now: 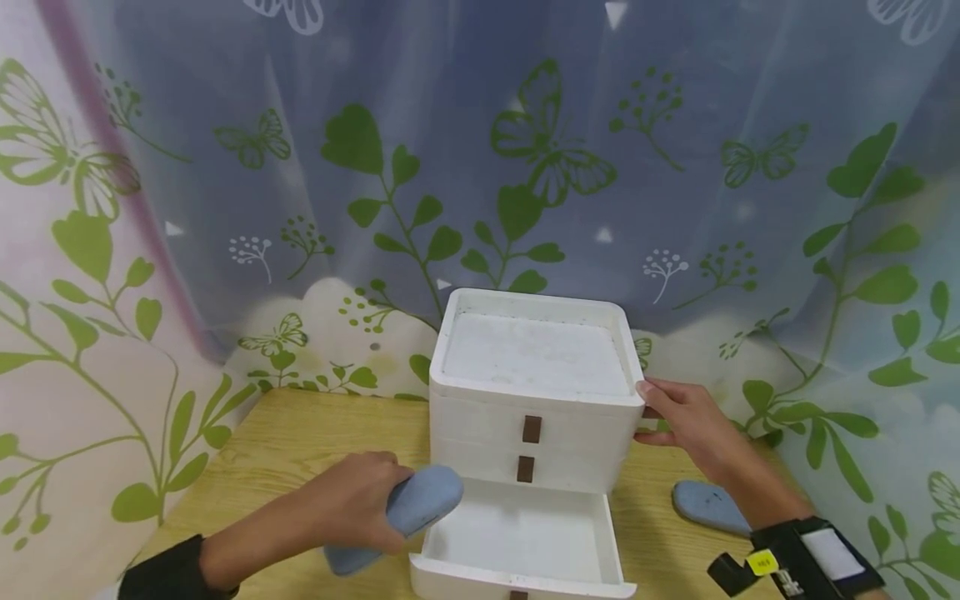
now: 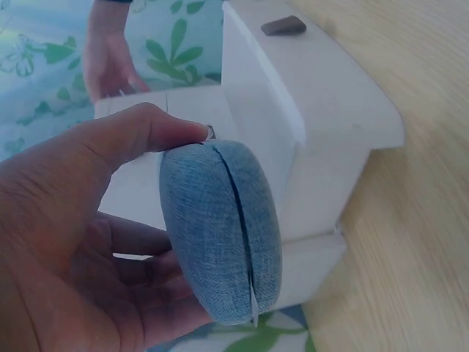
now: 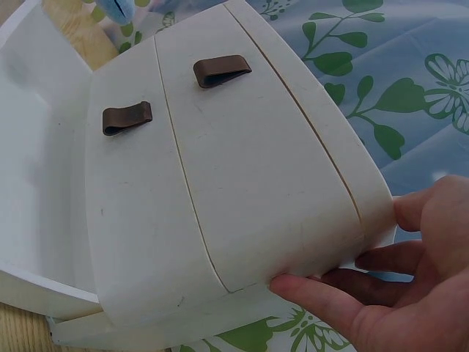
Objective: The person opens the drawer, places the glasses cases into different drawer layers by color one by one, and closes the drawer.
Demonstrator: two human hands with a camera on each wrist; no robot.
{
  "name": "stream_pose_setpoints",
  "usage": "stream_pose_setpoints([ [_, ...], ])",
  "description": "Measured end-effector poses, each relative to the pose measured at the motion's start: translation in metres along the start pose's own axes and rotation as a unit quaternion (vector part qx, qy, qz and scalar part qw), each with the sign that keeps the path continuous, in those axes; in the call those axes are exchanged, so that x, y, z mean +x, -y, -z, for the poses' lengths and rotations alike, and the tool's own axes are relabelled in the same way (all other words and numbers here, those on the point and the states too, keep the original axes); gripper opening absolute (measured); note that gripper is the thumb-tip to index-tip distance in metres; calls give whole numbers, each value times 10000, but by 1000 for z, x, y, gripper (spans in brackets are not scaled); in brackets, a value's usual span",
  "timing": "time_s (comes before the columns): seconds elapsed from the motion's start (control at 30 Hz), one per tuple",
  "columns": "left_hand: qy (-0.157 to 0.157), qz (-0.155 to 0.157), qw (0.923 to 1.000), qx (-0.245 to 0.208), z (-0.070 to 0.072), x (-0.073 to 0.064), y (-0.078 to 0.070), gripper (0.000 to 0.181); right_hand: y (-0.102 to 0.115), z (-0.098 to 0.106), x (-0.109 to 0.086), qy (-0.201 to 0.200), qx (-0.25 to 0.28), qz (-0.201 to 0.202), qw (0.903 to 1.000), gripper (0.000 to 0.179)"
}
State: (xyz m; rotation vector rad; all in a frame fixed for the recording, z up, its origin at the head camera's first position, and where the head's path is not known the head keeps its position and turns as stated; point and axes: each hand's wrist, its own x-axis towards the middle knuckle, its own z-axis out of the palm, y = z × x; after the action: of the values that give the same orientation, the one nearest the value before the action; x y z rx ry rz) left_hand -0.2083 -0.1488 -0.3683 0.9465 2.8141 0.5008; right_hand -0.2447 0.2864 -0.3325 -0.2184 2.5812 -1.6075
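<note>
My left hand (image 1: 352,500) holds a blue fabric-covered glasses case (image 2: 220,227) tilted, beside the pulled-out bottom drawer (image 1: 525,533). In the left wrist view the thumb lies along the case's upper end, and a dark seam runs down its side. A white drawer unit (image 1: 536,442) stands in the middle, its two upper drawers closed and the bottom one open with a bare white inside. At the unit's top right corner, my right hand (image 1: 690,421) grips the side edge; in the right wrist view its fingertips (image 3: 289,284) press against the white casing.
A second flat blue case-like object (image 1: 711,506) lies on the wooden table (image 1: 315,425) right of the unit, partly hidden by the right forearm. Brown pull tabs (image 3: 220,71) stick out from the drawers. A leaf-and-butterfly curtain (image 1: 450,167) hangs close behind and along both sides.
</note>
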Motion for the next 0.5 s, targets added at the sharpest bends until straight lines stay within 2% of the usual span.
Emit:
stream_pose_setpoints([
  [0.23,218,-228,9987,390,-4,20,-20,73,-1,0,1,-12,0,-17,10000,68],
  [0.5,480,-692,9916,984,-5,52,-38,56,-1,0,0,3,3,37,10000,68],
])
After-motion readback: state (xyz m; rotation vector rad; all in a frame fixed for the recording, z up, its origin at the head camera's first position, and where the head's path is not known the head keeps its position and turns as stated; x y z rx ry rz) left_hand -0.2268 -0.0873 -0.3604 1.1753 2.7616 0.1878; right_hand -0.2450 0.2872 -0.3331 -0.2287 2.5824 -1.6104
